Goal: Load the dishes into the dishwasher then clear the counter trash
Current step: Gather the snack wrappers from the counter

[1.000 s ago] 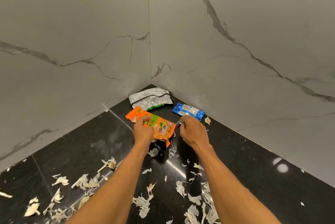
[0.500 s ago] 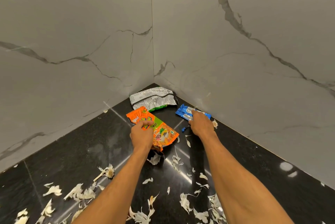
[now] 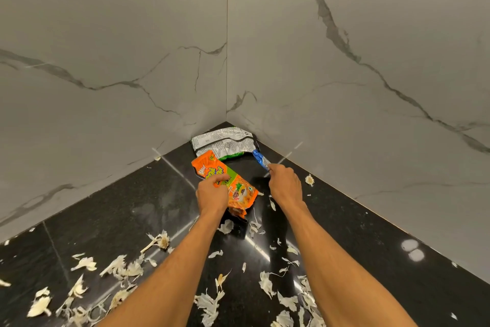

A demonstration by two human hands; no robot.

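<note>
Only your two arms show, running from the lower edge of the frame up to its centre. Left forearm (image 3: 169, 273) and right forearm (image 3: 336, 268): both bare, uncovered from the frame edge to the wrists. Left hand (image 3: 212, 195), just left of centre, bare. Right hand (image 3: 285, 186), just right of centre, bare too. Backs of both hands face the camera, knuckles visible; faint tendon ridges on the right one. The wide lens makes the forearms look thick at the bottom edge and narrow toward the wrists. Fingertips mostly hidden, nails too small to tell. Upper arms and any clothing lie outside the frame.
</note>
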